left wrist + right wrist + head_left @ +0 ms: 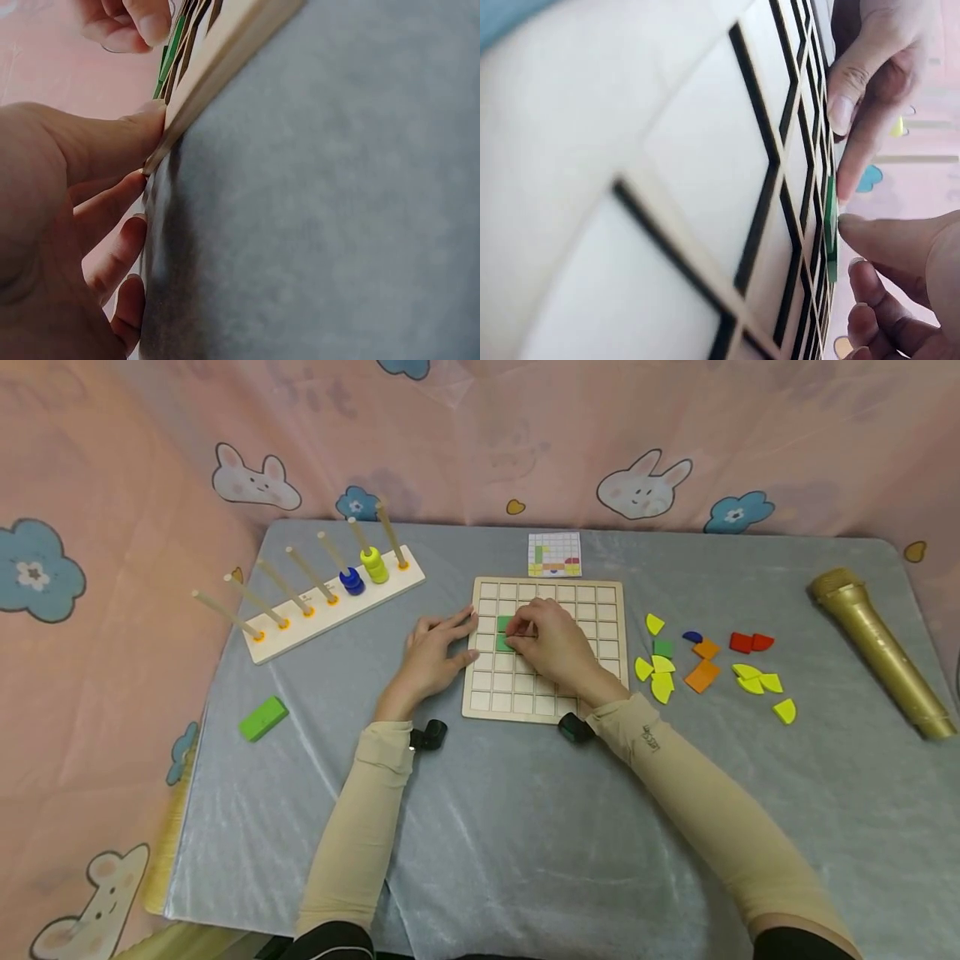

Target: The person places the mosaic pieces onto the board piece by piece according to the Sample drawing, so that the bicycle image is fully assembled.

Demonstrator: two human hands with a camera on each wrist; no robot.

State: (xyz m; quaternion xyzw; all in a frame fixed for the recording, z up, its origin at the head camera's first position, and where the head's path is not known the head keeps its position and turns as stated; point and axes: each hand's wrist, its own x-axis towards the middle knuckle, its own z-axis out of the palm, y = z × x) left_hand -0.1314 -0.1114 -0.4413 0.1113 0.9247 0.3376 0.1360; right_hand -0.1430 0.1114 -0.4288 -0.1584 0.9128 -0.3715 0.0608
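Grey-covered desk [480,827]: gridded board [483,681]; left half bears two green squares [505,624], joint long axis near-to-far. Hands apart: left hand [431,658], fingers spread, touching board edge; right hand [555,643] at squares, pinch undeterminable.

The board [502,702] is pale, square-gridded; the tiles [504,623] on it are green. The tablecloth [525,843] is grey-blue, the microphone [885,652] gold.

There's the gold microphone [881,652], far right; peg rack [345,608] out left, green block [263,718] near it, pink curtain [465,452] behind!
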